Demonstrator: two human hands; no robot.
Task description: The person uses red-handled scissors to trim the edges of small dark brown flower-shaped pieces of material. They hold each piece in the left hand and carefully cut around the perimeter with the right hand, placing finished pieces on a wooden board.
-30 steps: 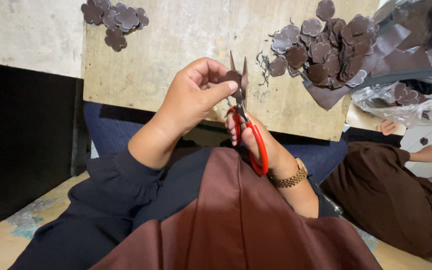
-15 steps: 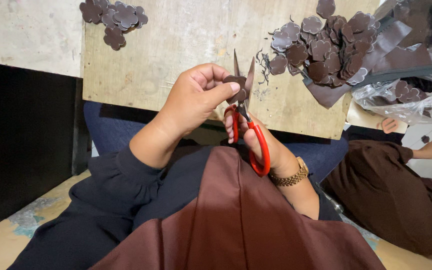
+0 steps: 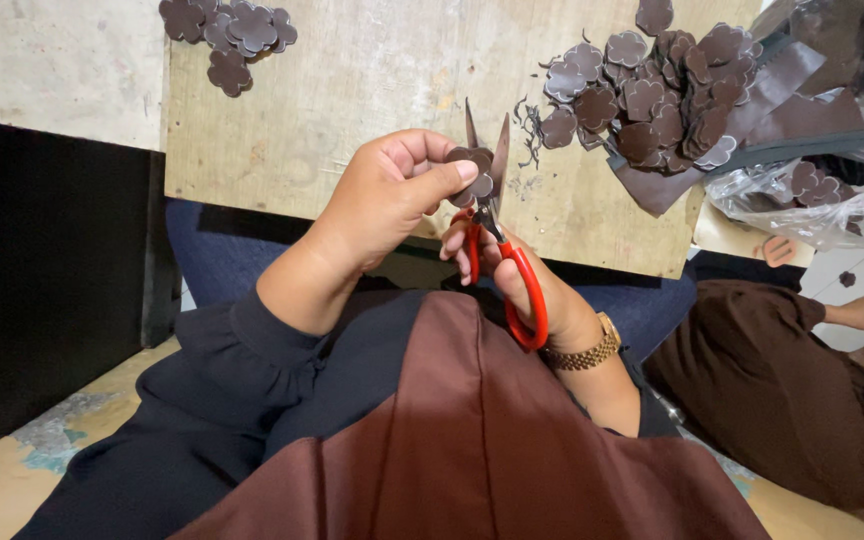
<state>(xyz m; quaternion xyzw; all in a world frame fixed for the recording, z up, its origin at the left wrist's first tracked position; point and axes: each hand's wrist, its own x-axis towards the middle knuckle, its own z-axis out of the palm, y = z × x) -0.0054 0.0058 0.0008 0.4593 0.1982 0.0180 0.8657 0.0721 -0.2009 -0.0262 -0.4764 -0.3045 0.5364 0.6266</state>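
My left hand point(image 3: 382, 200) pinches a small dark brown flower-shaped fabric piece point(image 3: 474, 170) between thumb and fingers. My right hand point(image 3: 522, 285) grips red-handled scissors point(image 3: 497, 240), with the blades spread apart and pointing up around the piece. Both hands hover over the near edge of a worn wooden board point(image 3: 352, 90). A gold watch point(image 3: 587, 350) sits on my right wrist. Brown cloth point(image 3: 472, 450) drapes over my lap.
A heap of cut brown flower pieces point(image 3: 652, 90) and dark fabric strips lies at the board's right. A smaller cluster point(image 3: 232, 30) lies top left. A clear plastic bag point(image 3: 832, 200) holds more pieces. Another person in brown point(image 3: 782, 390) sits low at the right.
The scissor blades have opened a little wider around the piece. My hands stay in nearly the same place above the board's edge.
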